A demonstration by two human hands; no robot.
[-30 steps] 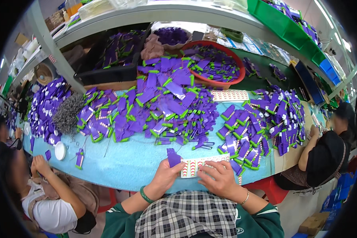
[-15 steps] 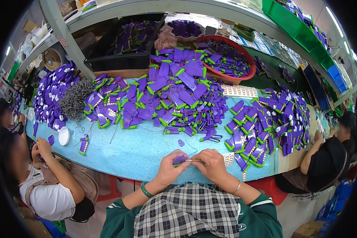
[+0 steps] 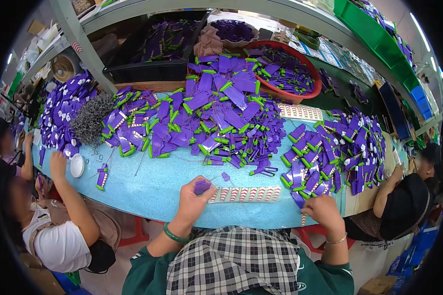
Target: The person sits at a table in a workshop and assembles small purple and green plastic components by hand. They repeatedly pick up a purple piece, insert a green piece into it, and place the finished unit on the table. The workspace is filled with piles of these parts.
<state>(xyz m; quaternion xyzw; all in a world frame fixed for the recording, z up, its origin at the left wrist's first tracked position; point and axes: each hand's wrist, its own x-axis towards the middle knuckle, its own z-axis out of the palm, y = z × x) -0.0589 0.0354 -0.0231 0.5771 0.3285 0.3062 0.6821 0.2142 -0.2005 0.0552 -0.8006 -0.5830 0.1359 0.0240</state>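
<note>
My left hand (image 3: 194,199) pinches a small purple tag (image 3: 202,186) over the left end of a white sheet of red-striped stickers (image 3: 246,194) lying on the light blue table (image 3: 147,184). My right hand (image 3: 322,211) rests at the table's front edge, its fingers touching the near end of the right-hand pile of purple and green tags (image 3: 330,155). Whether it grips one I cannot tell. A big heap of the same tags (image 3: 202,120) fills the table's middle.
A red basin (image 3: 316,81) of tags and a second sticker sheet (image 3: 300,112) lie behind. A grey wire bundle (image 3: 91,118) and a white cap (image 3: 77,165) sit at left, near a seated person's arm (image 3: 71,196). Another person (image 3: 403,206) sits at right.
My hands were together over the sticker sheet. Now the right hand has gone right to the tag pile, and the left stays with the purple tag. The view tilted down.
</note>
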